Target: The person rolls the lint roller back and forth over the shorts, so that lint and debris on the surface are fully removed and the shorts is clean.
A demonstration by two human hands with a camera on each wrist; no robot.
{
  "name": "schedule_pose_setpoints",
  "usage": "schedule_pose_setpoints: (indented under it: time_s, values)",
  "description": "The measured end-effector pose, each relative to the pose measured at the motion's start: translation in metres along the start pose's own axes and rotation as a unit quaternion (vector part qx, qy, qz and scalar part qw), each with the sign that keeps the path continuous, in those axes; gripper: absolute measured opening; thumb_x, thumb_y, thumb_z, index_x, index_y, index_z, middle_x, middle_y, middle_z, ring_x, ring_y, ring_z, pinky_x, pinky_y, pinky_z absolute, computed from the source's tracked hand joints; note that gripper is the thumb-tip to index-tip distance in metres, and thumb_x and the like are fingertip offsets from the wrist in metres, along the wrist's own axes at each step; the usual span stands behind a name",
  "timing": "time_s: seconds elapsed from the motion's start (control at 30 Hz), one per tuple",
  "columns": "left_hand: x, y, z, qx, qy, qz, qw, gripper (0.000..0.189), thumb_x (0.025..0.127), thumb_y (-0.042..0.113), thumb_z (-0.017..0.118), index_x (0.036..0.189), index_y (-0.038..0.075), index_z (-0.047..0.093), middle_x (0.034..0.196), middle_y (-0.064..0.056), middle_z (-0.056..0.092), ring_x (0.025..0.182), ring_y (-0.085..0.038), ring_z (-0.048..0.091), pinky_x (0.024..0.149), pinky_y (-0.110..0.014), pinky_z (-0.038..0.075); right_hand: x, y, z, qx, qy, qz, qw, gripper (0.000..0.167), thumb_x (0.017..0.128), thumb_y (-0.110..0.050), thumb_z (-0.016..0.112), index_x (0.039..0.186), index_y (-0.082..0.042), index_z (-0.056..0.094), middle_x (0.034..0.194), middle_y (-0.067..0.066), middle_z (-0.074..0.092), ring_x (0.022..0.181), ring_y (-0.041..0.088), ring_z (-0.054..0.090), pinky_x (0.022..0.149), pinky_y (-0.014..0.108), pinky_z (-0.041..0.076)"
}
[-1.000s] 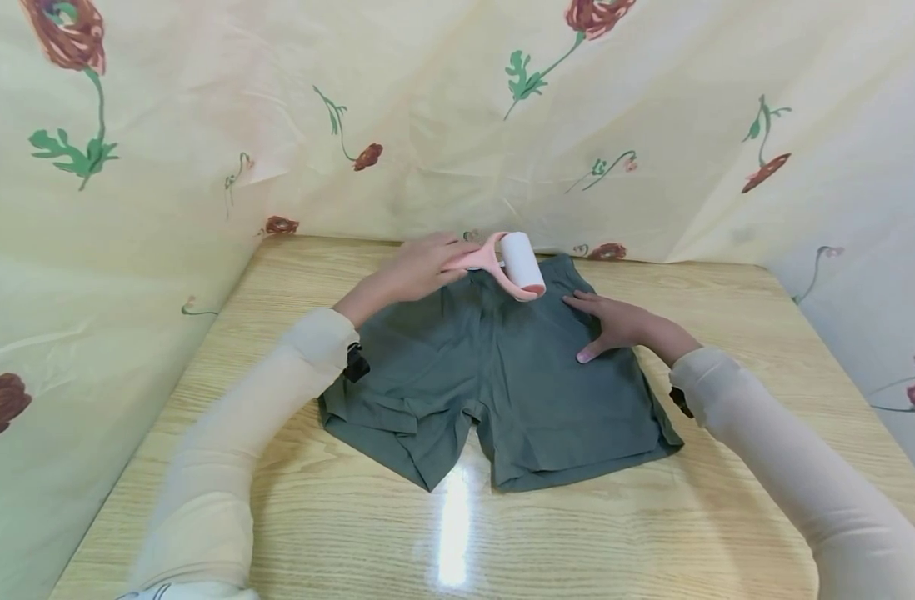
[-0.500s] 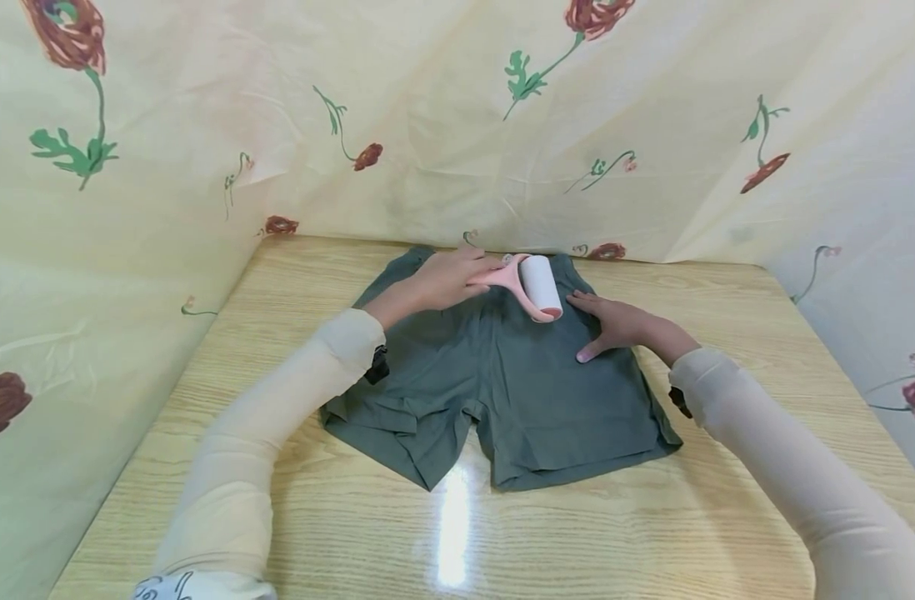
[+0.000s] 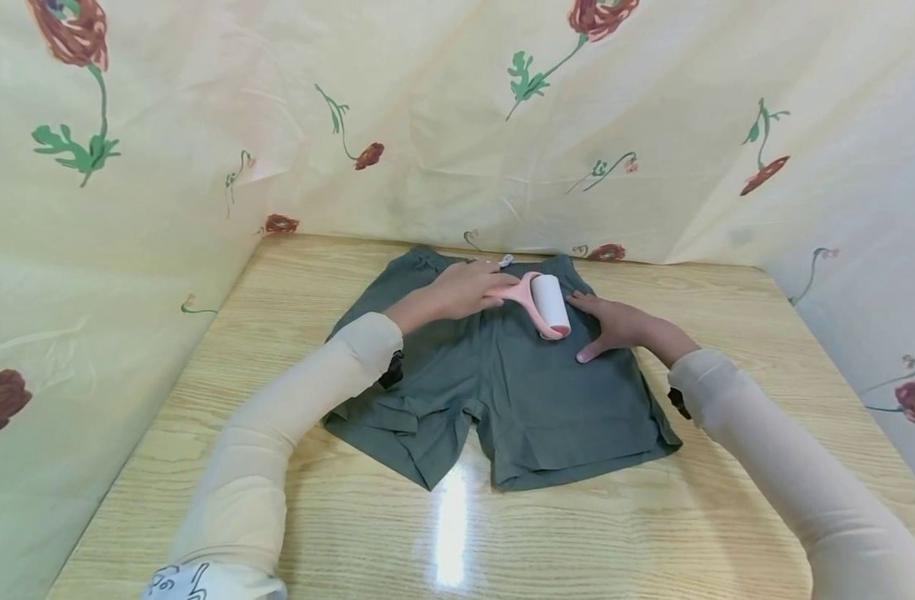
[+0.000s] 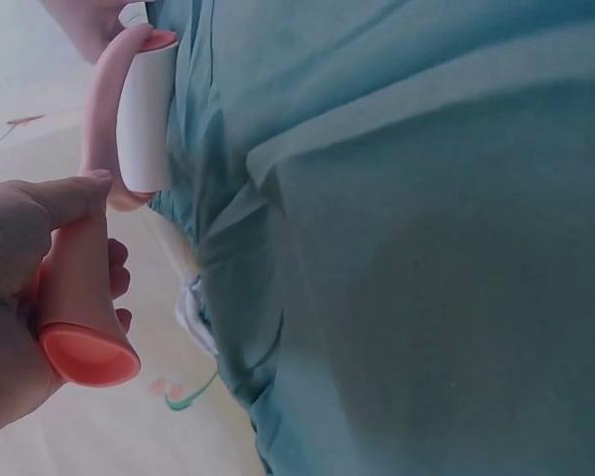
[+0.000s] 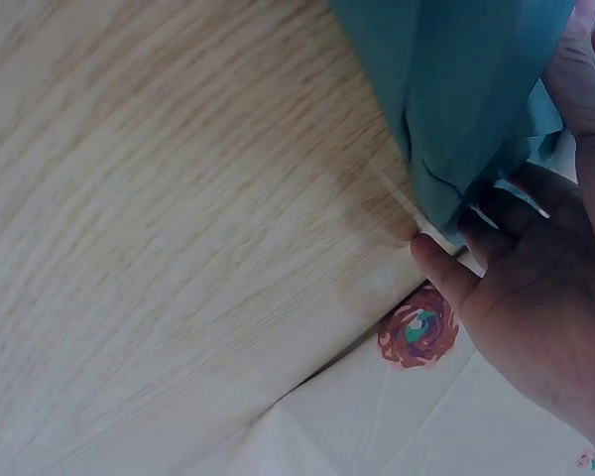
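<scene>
Dark green shorts (image 3: 577, 417) lie spread on the wooden table, legs toward me. My left hand (image 3: 461, 287) grips the pink handle of a lint roller (image 3: 551, 304), fingers wrapped round it. Its white roll lies at the upper right part of the shorts. In the left wrist view the thumb lies along the handle (image 4: 79, 273), and the roll (image 4: 147, 119) appears against the cloth (image 4: 426, 248). My right hand (image 3: 615, 323) rests on the right side of the shorts with its fingers spread. The right wrist view has its fingers at the edge of the fabric (image 5: 476, 89).
The wood-grain table (image 3: 577, 542) reaches out around the shorts. A cream sheet with printed flowers (image 3: 427, 125) hangs behind the far edge and along both sides. A small pale cord end (image 3: 507, 260) shows at the waistband.
My left hand has carried the lint roller right and toward me, from the waistband onto the upper right part of the shorts. The right hand has stayed in place.
</scene>
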State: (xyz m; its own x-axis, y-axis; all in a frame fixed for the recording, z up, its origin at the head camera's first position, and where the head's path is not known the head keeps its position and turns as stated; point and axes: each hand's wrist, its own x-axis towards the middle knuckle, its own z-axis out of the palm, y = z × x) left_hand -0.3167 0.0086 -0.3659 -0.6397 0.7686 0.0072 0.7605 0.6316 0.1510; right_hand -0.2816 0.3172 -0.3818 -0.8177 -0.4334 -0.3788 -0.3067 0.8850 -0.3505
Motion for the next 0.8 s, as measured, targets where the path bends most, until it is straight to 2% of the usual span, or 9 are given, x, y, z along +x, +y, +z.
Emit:
schedule_pose_setpoints:
  time_s: [0.13, 0.27, 0.33, 0.4, 0.5, 0.6, 0.67, 0.73, 0.8]
  values:
    - [0.000, 0.003, 0.001, 0.001, -0.018, -0.011, 0.9998, 0.051, 0.107, 0.035, 0.053, 0.156, 0.027, 0.044, 0.156, -0.014, 0.046, 0.142, -0.029, 0.047, 0.106, -0.046, 0.047, 0.000, 0.000, 0.001, 0.004, -0.001, 0.000, 1.0000, 0.122, 0.076, -0.043, 0.089, 0.161, 0.005, 0.016, 0.166, 0.033, 0.008, 0.152, 0.055, 0.007, 0.119, 0.068, 0.015]
    - [-0.001, 0.004, 0.001, 0.002, -0.016, -0.011, 0.9998, 0.051, 0.106, 0.035, 0.054, 0.156, 0.028, 0.044, 0.133, -0.012, 0.058, 0.112, -0.025, 0.058, 0.082, -0.037, 0.047, 0.000, 0.000, 0.001, 0.003, 0.000, 0.000, 1.0000, 0.122, 0.075, -0.043, 0.089, 0.161, 0.005, 0.016, 0.166, 0.034, 0.008, 0.152, 0.055, 0.008, 0.119, 0.069, 0.015]
    - [0.000, 0.004, 0.002, 0.001, -0.016, -0.011, 0.9998, 0.051, 0.106, 0.035, 0.055, 0.155, 0.029, 0.044, 0.122, -0.011, 0.059, 0.096, -0.022, 0.054, 0.073, -0.033, 0.040, 0.000, 0.001, 0.001, 0.003, 0.000, 0.000, 1.0000, 0.122, 0.075, -0.043, 0.089, 0.161, 0.005, 0.016, 0.166, 0.033, 0.008, 0.152, 0.055, 0.007, 0.119, 0.068, 0.015]
    - [0.000, 0.003, 0.002, -0.001, -0.017, -0.011, 0.9998, 0.051, 0.106, 0.036, 0.055, 0.155, 0.029, 0.044, 0.116, -0.010, 0.059, 0.088, -0.020, 0.049, 0.070, -0.031, 0.035, 0.000, 0.001, 0.001, 0.002, 0.001, 0.000, 1.0000, 0.122, 0.076, -0.043, 0.089, 0.161, 0.005, 0.016, 0.166, 0.033, 0.008, 0.152, 0.055, 0.007, 0.119, 0.068, 0.015]
    - [0.000, 0.002, 0.002, -0.010, -0.026, -0.013, 0.9995, 0.052, 0.105, 0.035, 0.055, 0.156, 0.030, 0.044, 0.116, -0.011, 0.058, 0.088, -0.023, 0.049, 0.070, -0.032, 0.037, 0.000, 0.000, 0.001, 0.001, 0.003, -0.001, 1.0000, 0.121, 0.076, -0.043, 0.089, 0.161, 0.005, 0.016, 0.166, 0.033, 0.008, 0.152, 0.054, 0.007, 0.119, 0.068, 0.016]
    - [-0.002, 0.000, 0.000, -0.027, -0.033, -0.015, 0.9990, 0.052, 0.105, 0.034, 0.056, 0.155, 0.029, 0.044, 0.133, -0.015, 0.058, 0.107, -0.028, 0.058, 0.082, -0.037, 0.047, 0.000, 0.000, 0.000, 0.000, 0.003, -0.003, 1.0000, 0.122, 0.076, -0.043, 0.089, 0.161, 0.005, 0.016, 0.166, 0.033, 0.008, 0.152, 0.054, 0.008, 0.119, 0.068, 0.015]
    - [-0.004, -0.002, -0.002, -0.043, -0.037, -0.018, 0.9982, 0.052, 0.105, 0.033, 0.057, 0.155, 0.029, 0.044, 0.143, -0.017, 0.054, 0.119, -0.030, 0.058, 0.089, -0.040, 0.049, -0.001, -0.001, 0.000, -0.001, 0.002, -0.003, 1.0000, 0.122, 0.075, -0.043, 0.089, 0.161, 0.005, 0.017, 0.166, 0.034, 0.008, 0.152, 0.054, 0.007, 0.119, 0.068, 0.015]
    - [-0.006, -0.005, -0.003, -0.054, -0.039, -0.021, 0.9976, 0.052, 0.105, 0.032, 0.058, 0.155, 0.029, 0.045, 0.142, -0.017, 0.055, 0.117, -0.030, 0.059, 0.088, -0.040, 0.048, -0.001, -0.001, 0.000, -0.001, 0.001, -0.004, 1.0000, 0.122, 0.075, -0.044, 0.089, 0.160, 0.005, 0.017, 0.165, 0.034, 0.008, 0.152, 0.055, 0.008, 0.119, 0.068, 0.015]
    - [-0.009, -0.007, -0.004, -0.065, -0.041, -0.024, 0.9968, 0.052, 0.104, 0.030, 0.059, 0.154, 0.029, 0.045, 0.129, -0.015, 0.059, 0.100, -0.026, 0.058, 0.079, -0.036, 0.045, -0.001, -0.002, 0.000, -0.002, 0.001, -0.006, 1.0000, 0.122, 0.075, -0.045, 0.089, 0.160, 0.006, 0.018, 0.165, 0.034, 0.009, 0.152, 0.055, 0.008, 0.119, 0.069, 0.016]
